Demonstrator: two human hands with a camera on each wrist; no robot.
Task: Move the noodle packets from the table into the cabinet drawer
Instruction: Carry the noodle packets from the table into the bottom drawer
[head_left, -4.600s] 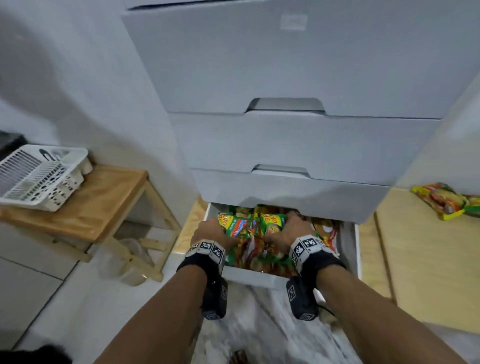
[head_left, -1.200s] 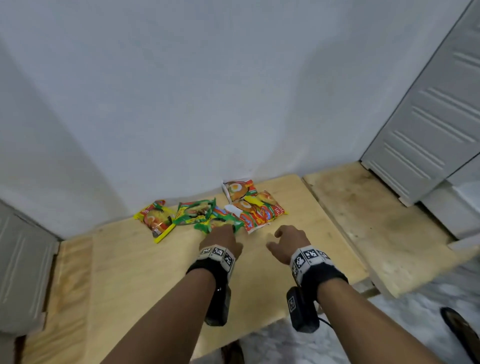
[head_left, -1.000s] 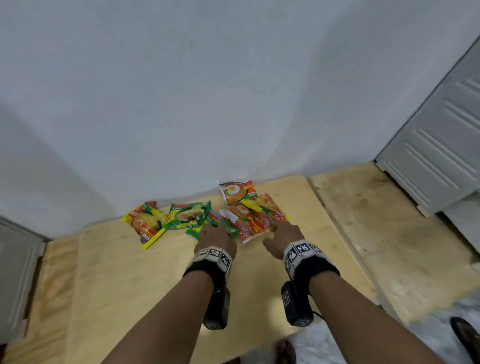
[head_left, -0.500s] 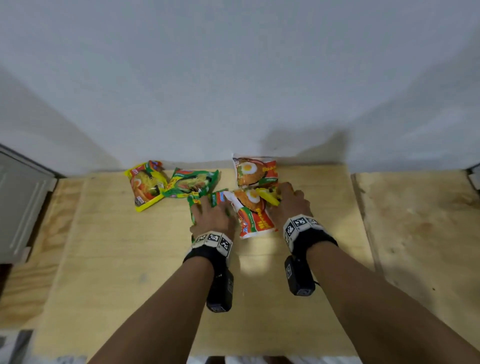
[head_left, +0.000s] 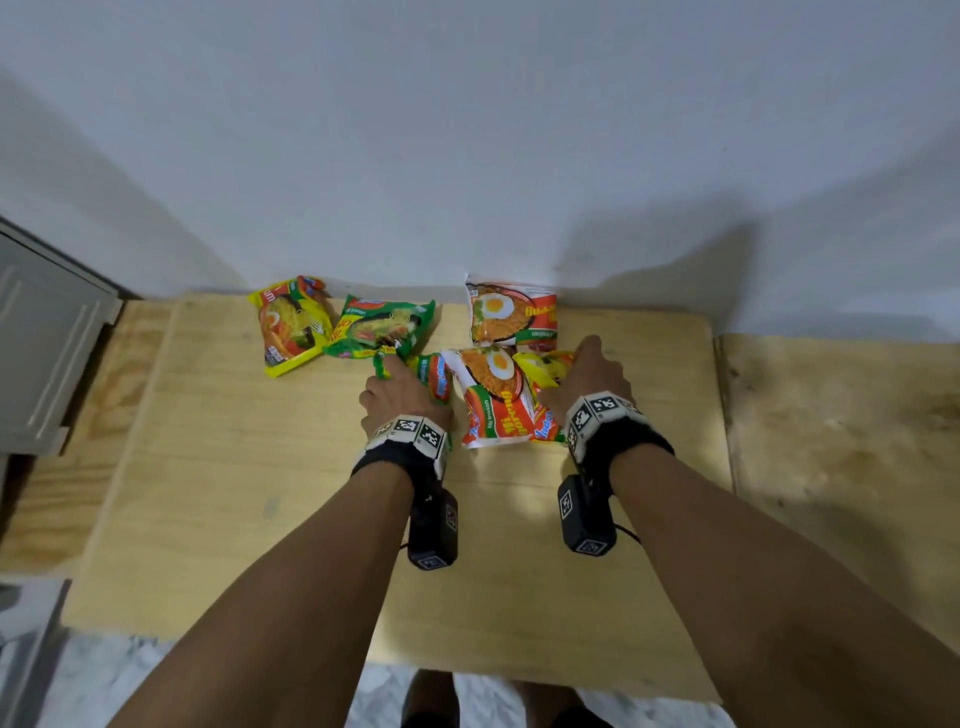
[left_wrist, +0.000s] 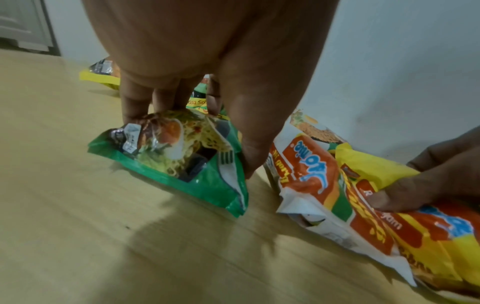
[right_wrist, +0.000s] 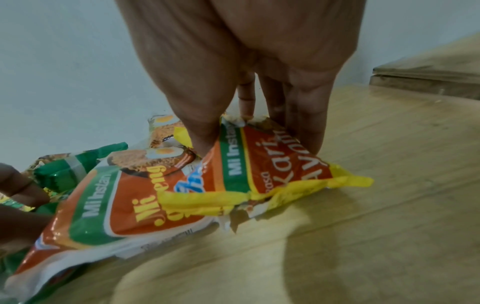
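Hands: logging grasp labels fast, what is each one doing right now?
Left hand: fingers and thumb curled round the green noodle packet, on the table.
Right hand: pinches the yellow noodle packet.

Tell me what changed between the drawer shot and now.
Both hands left the drawer and came to the table. The left hand now grips a green noodle packet; the right hand pinches the yellow curry packet. The three packets by the wall lie as a second ago.
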